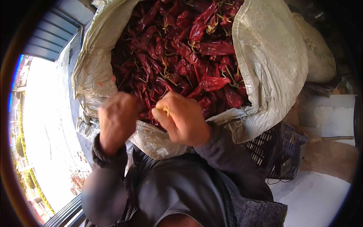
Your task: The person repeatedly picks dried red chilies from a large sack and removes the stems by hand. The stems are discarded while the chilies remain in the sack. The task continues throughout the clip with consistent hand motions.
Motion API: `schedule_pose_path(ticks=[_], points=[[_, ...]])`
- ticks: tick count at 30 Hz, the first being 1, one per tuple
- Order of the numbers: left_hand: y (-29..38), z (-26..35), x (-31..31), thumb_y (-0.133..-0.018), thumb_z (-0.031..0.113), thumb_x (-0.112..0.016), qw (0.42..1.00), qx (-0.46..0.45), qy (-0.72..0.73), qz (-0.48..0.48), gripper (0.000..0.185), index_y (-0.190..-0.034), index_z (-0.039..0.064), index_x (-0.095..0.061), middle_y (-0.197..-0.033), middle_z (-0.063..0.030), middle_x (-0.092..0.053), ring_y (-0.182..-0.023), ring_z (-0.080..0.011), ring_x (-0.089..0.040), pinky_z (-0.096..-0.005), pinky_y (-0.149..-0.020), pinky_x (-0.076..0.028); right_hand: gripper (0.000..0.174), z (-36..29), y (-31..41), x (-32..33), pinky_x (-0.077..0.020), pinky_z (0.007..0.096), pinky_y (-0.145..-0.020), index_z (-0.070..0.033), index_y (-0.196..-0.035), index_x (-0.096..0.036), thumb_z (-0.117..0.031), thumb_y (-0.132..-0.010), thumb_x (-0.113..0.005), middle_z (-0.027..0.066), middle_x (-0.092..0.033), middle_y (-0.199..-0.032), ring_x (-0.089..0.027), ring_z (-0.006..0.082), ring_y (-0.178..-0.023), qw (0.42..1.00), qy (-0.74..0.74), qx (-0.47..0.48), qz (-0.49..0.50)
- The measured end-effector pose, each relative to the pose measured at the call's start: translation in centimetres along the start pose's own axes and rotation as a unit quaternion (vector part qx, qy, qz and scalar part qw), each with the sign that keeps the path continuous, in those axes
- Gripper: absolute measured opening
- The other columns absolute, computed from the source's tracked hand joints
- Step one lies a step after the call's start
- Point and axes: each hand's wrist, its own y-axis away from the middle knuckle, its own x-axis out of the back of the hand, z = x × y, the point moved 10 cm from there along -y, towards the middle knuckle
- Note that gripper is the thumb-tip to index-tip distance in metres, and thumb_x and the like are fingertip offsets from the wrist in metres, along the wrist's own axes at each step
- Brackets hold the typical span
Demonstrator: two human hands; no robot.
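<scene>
A large woven plastic sack [270, 62], its mouth folded wide, is filled with dried red chili peppers [181, 51]. Many still carry pale, curled stems. Over the sack's near rim, my right hand [184, 120] is closed, with a yellowish pepper stem [165, 110] showing between thumb and fingers. Beside it, my left hand [117, 120] is curled and blurred by motion. Its fingertips are turned away, so whatever it may hold is hidden. A few red peppers show in the gap between both hands.
A dark plastic crate [272, 150] stands right of the sack, with a cable by its base. Another stuffed sack [317, 51] lies behind at the right. To the left is a bright opening beside a blue slatted panel [54, 32]. My lap is against the sack's near side.
</scene>
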Motion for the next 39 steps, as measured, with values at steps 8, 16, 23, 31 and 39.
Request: schedule_pose_path(ticks=[8, 16, 23, 31, 39], points=[[-2.6, -6.1, -0.6, -0.087, 0.002, -0.069, 0.964, 0.179, 0.14, 0.138, 0.025, -0.112, 0.004, -0.067, -0.098, -0.0137, -0.067, -0.085, -0.0314, -0.068, -0.0395, -0.071, -0.053, 0.016, 4.4, -0.4, -1.5, -0.0522, 0.0196, -0.057, -0.001, -0.108, -0.055, -0.016, -0.11, -0.049, 0.0089, -0.069, -0.103, -0.068, 0.0084, -0.081, 0.903, -0.328, -0.278, -0.019], [-5.8, -6.7, -2.3, -0.086, 0.001, -0.07, 0.986, 0.064, -0.092, 0.124, 0.024, -0.11, 0.006, -0.072, -0.095, -0.0099, -0.07, -0.082, -0.0275, -0.069, -0.0366, -0.074, -0.054, 0.018, 7.4, -0.9, 0.7, -0.0529, 0.0209, -0.057, -0.002, -0.117, -0.059, -0.018, -0.108, -0.055, 0.0054, -0.066, -0.093, -0.065, 0.0086, -0.075, 0.872, -0.372, -0.317, 0.044], [-2.2, -9.5, -2.1, -0.087, 0.008, -0.079, 0.878, 0.274, 0.32, 0.227, 0.013, -0.094, 0.003, -0.069, -0.075, 0.008, -0.057, -0.072, -0.0022, -0.046, -0.0224, -0.064, -0.041, 0.024, 8.2, -1.2, -0.1, -0.0401, 0.0228, -0.05, -0.003, -0.097, -0.065, -0.026, -0.106, -0.062, -0.0034, -0.055, -0.068, -0.05, 0.0055, -0.058, 0.931, -0.215, -0.296, -0.013], [-0.5, -7.6, -3.7, -0.089, 0.003, -0.075, 0.856, 0.291, 0.407, 0.128, 0.013, -0.1, 0.002, -0.07, -0.078, 0.0082, -0.058, -0.071, -0.0018, -0.047, -0.022, -0.061, -0.039, 0.025, 4.8, -3.2, 0.9, -0.042, 0.0301, -0.052, -0.001, -0.099, -0.066, -0.024, -0.096, -0.075, 0.0048, -0.052, -0.064, -0.046, 0.0112, -0.056, 0.984, 0.002, -0.171, 0.053], [0.7, -5.2, -5.6, -0.095, 0.007, -0.069, 0.794, 0.343, 0.501, -0.029, 0.016, -0.11, 0.001, -0.07, -0.077, 0.0053, -0.062, -0.066, -0.0023, -0.051, -0.0202, -0.058, -0.038, 0.028, 4.0, -4.4, 0.5, -0.0432, 0.0299, -0.052, 0.0, -0.102, -0.069, -0.024, -0.092, -0.078, 0.008, -0.059, -0.066, -0.053, 0.0115, -0.056, 0.99, 0.024, -0.14, 0.027]])
